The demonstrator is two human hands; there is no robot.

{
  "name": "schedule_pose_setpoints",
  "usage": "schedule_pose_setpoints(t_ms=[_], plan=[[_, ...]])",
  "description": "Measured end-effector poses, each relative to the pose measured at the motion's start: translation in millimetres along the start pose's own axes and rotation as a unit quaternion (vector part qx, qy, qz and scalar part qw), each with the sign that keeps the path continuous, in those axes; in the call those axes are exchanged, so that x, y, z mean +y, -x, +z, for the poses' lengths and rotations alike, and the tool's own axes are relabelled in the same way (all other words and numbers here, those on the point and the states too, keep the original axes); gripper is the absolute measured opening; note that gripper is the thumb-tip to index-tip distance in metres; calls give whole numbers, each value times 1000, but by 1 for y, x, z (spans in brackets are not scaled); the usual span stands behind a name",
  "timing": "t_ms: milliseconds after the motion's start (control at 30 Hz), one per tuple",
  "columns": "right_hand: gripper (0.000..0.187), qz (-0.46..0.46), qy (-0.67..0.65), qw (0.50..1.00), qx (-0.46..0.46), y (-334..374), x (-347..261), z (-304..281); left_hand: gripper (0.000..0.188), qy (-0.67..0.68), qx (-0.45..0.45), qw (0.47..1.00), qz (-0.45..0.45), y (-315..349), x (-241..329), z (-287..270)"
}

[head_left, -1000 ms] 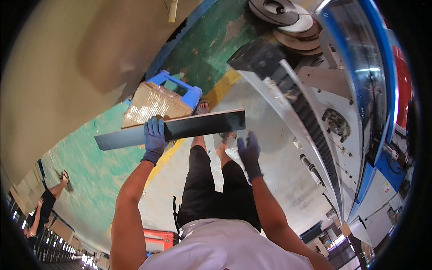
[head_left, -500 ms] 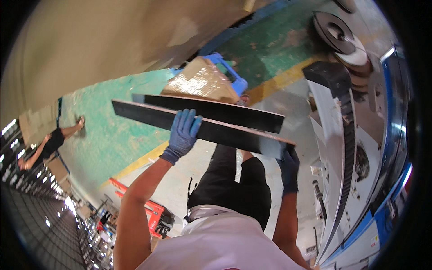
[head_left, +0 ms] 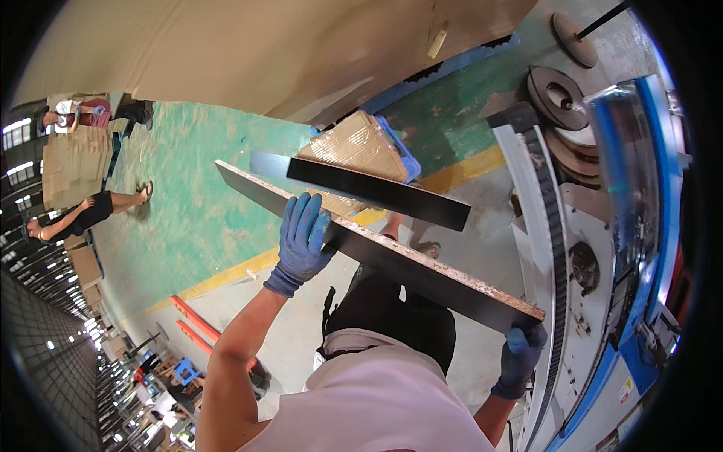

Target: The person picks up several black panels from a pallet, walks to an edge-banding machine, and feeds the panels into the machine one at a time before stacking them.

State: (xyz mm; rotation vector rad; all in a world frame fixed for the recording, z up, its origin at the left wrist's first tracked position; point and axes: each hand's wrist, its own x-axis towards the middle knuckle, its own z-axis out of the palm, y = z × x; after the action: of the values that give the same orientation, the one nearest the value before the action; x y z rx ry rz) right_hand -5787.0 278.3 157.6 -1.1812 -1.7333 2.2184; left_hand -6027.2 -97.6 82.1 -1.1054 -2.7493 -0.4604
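A long, narrow black board (head_left: 437, 288) with a raw chipboard edge slants across my front, its right end nearer to me. My gloved left hand (head_left: 303, 245) is closed over it left of the middle, fingers laid over the edge. At the right end, my gloved right hand (head_left: 521, 360) grips the lower corner, thumb side up; part of its fingers is hidden. A second black board (head_left: 376, 190) lies just beyond, apart from the first, over a stack of brown cardboard-like sheets (head_left: 354, 147) on a blue cart (head_left: 405, 154).
To my right stands a machine with a pale rail (head_left: 525, 188) and a blue-framed cover (head_left: 655, 196). Brown reels (head_left: 559, 98) sit beyond it. A large brown panel (head_left: 248, 53) spans the far side. Red forks (head_left: 197, 324) lie low left. Two people are at the far left.
The near board has shifted right and tilted, its right end coming closer to me and parting from the second board. My right hand moved right and nearer with it; the left stayed on the board.
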Motion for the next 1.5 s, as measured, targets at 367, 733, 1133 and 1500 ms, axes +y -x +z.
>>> schedule_pose_setpoints(t_ms=[367, 733, 1133, 1500], plan=[[41, -128, 18, 992, 0, 70, -37, -28, 99, -39, 158, 986, 40, -9, 40, -52], [34, -139, 58, 988, -13, 82, -58, -33, 82, -51, 158, 983, 77, -21, 60, -72], [32, -196, -30, 904, 378, 71, -37, -91, 83, 126, -80, 930, 335, -194, 167, -77], [27, -321, 416, 647, 552, -40, -25, -49, 88, 98, -131, 844, 510, -385, 239, 9]])
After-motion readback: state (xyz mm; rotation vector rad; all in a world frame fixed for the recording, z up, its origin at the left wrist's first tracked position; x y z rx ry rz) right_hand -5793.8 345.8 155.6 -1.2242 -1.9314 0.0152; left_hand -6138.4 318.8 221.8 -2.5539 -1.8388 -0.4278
